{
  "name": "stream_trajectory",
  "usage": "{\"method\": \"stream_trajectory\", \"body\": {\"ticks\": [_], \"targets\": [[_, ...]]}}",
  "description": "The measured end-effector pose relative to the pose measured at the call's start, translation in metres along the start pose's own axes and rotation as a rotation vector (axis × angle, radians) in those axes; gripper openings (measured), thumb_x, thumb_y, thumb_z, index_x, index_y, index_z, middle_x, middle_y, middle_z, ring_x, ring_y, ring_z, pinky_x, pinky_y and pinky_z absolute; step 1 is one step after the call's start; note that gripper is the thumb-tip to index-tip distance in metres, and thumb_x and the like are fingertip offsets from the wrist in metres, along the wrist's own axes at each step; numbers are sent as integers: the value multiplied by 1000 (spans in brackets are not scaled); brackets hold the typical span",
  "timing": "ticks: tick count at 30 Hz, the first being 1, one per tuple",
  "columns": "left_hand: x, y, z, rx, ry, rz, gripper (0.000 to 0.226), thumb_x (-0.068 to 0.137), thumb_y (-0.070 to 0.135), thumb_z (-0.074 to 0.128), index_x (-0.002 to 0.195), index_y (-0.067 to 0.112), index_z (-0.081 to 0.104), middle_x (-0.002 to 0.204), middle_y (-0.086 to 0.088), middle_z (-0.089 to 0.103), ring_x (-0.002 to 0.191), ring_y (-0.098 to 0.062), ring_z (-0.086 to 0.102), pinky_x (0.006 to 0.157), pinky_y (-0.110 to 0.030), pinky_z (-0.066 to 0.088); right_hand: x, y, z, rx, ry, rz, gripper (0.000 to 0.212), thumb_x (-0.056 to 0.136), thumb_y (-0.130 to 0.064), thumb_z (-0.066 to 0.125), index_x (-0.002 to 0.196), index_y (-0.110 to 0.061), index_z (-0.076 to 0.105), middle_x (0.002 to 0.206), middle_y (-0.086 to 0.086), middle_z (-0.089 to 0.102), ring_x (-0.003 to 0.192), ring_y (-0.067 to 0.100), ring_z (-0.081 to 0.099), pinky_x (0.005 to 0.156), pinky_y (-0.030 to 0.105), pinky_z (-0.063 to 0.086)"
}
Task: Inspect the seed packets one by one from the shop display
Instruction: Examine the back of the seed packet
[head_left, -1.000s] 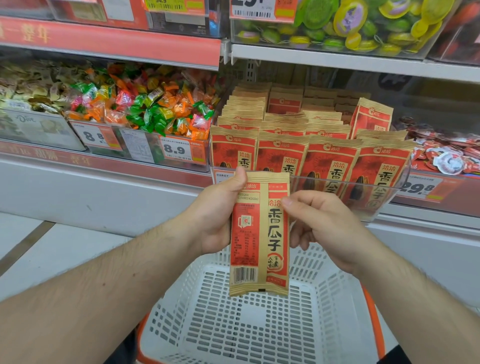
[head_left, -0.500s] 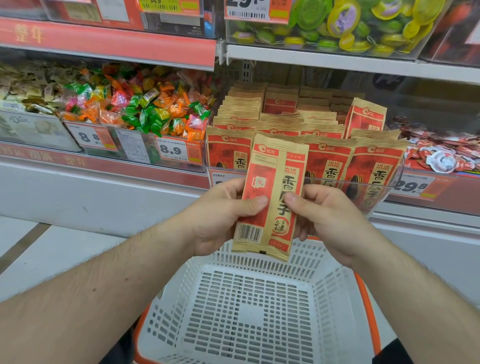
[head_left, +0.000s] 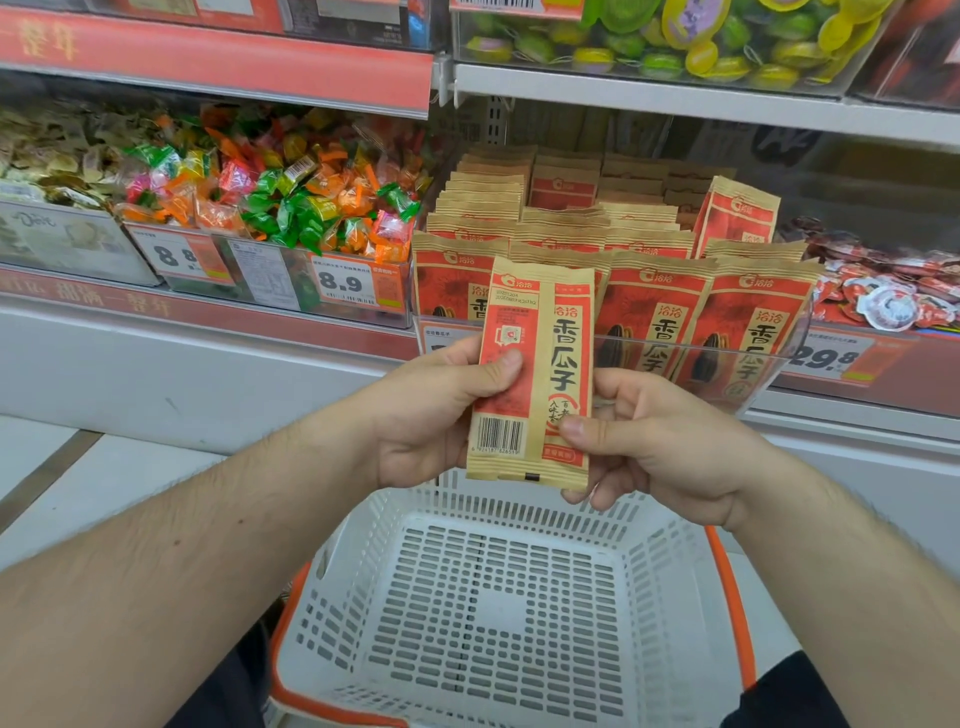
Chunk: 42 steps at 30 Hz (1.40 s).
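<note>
Hands meet in front of the shelf, both on one seed packet (head_left: 535, 374), which stands nearly upright with its back face and barcode toward the person. The left hand (head_left: 431, 410) pinches the packet's left edge, thumb pressed flat on the red panel and the fingers hidden behind. The right hand (head_left: 654, 436) grips the lower right corner, thumb tip on the front near the bottom seam, the other fingers curled behind the right edge.

The packet hangs in the open gap between the display and a white shopping basket (head_left: 498, 613) with an orange rim, which sits directly below. Its bottom seam is clear of the basket's far wall, and its top edge overlaps the front row of stocked packets (head_left: 670, 317) behind it. Those stand in rows inside a clear plastic bin (head_left: 779, 364), whose front lip runs just behind the right hand's knuckles.

To the left, a bin of wrapped candies (head_left: 291, 202) carries a price tag reading 8.9 (head_left: 343, 283). To the right lies a heap of red-and-white sweets (head_left: 888, 296), with a 29.8 tag (head_left: 826, 358) below. The upper shelf edge (head_left: 649, 96) runs well above the hands, leaving free air over the packet. Pale floor (head_left: 93, 478) shows at the left.
</note>
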<state>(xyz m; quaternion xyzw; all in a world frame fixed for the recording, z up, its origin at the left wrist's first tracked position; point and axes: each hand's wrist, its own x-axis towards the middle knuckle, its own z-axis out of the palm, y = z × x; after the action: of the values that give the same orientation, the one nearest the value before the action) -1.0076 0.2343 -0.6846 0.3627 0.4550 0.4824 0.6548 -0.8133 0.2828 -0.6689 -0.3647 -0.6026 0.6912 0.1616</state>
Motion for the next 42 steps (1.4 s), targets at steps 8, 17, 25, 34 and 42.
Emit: {"method": "stream_trajectory", "body": {"ticks": [8,17,25,34,42], "targets": [[-1,2,-3,8,-33,-16,54,81,31,61,133,15,58,123,-17,68,105,-34,67,93,-57,51,0,-1,1,60,-18,11,52,72,-17,68,121,-4,55,84,23,72,56,24,70,45,22,55],[1,0,3,329,225,80,20,91,27,69,109,27,61,101,7,74,95,-16,71,83,-48,58,4,5,18,-556,325,-129,25,76,-18,81,91,-24,61,66,10,70,55,26,68,50,40,58],[1,-1,1,312,224,67,44,70,33,84,107,20,65,102,-2,73,98,-23,71,86,-53,57,3,7,19,-727,262,-236,32,71,-52,72,88,-27,62,66,-3,69,60,16,66,63,44,56],[3,-13,8,483,53,47,60,51,42,77,108,28,64,106,3,66,88,-18,67,77,-41,53,4,11,16,-715,467,-510,21,95,-23,58,75,-19,62,61,8,64,56,28,63,54,46,51],[4,-12,10,147,33,97,50,65,20,68,106,8,42,85,-9,66,77,-28,64,70,-44,49,6,3,20,-374,355,-372,30,99,-8,50,71,-7,58,57,3,63,47,17,61,50,27,48]]}}
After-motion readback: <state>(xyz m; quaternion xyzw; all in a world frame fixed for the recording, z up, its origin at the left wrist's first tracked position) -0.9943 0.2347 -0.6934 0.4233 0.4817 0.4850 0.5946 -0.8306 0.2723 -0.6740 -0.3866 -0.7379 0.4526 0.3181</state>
